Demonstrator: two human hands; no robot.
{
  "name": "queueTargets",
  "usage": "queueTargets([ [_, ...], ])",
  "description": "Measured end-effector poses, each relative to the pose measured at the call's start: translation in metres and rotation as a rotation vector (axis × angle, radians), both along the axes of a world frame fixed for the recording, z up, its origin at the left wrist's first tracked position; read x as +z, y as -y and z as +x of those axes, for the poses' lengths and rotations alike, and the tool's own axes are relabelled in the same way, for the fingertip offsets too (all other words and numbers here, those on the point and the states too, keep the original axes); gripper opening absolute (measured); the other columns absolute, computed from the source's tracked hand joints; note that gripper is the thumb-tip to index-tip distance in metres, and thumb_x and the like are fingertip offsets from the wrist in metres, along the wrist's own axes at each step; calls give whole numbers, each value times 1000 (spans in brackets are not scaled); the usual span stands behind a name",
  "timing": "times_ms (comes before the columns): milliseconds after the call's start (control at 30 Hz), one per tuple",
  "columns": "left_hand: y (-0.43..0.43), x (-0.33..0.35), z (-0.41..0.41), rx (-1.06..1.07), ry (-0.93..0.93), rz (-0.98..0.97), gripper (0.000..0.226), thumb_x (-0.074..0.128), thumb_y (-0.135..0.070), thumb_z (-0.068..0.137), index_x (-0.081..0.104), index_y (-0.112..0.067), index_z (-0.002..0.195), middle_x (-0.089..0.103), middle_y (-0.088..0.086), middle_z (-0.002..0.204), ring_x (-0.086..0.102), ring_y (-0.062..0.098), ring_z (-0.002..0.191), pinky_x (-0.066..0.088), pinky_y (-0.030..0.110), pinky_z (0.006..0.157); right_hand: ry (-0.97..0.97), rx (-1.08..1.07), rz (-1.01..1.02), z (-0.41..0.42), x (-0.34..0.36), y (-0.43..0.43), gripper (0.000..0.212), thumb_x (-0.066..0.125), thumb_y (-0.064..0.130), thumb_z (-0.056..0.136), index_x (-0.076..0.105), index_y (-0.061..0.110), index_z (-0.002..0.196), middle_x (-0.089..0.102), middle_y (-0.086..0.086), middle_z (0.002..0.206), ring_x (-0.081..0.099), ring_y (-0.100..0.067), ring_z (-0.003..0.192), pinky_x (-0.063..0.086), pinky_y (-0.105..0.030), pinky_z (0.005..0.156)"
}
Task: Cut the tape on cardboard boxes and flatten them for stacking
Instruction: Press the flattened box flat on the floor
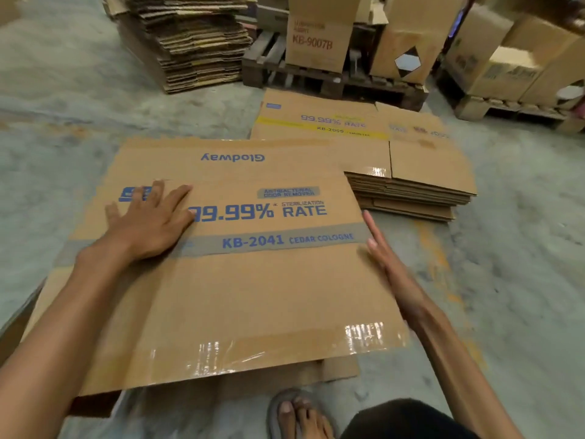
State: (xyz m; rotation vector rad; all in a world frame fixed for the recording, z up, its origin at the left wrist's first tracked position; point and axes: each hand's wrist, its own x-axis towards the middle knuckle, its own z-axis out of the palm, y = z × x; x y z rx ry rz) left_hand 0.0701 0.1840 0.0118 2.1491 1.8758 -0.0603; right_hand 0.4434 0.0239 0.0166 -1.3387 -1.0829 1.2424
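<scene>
A flattened brown cardboard box printed "99.99% RATE" and "KB-2041" lies on the floor in front of me. Clear tape shines along its near edge. My left hand presses flat on the box's left part, fingers spread. Held straight, the fingers of my right hand rest edge-on against the box's right side. Neither hand holds anything. No cutting tool is in view.
A low stack of flattened boxes sits just behind and to the right. A tall stack of flat cardboard stands at the back left. Wooden pallets carry upright boxes at the back. My sandalled foot is near the bottom edge.
</scene>
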Motion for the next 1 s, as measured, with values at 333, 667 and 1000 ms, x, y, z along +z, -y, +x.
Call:
queueTargets([
  [333,10,-47,-125,399,-53,-132,71,36,-62,93,16,-35,156,12,16,163,14,35,149,20,52,118,1043,449,80,-172,-64,-62,75,21,71,94,6,33,157,-19,0,164,-22,-16,149,-2,-48,120],
  [667,110,-213,-151,275,-127,-224,71,13,-64,93,-7,-37,155,-6,10,165,3,38,151,16,60,116,1409,519,-4,-208,-230,-95,83,-2,76,87,-3,33,157,-19,-8,163,-23,-28,149,-7,-62,117],
  [1000,114,-233,-149,326,-62,-155,74,4,-65,88,-4,-35,155,-13,15,163,-3,43,150,9,67,114,1483,558,42,-215,-241,-120,89,-14,75,82,-3,31,158,-18,-11,164,-18,-32,150,-8,-61,117],
])
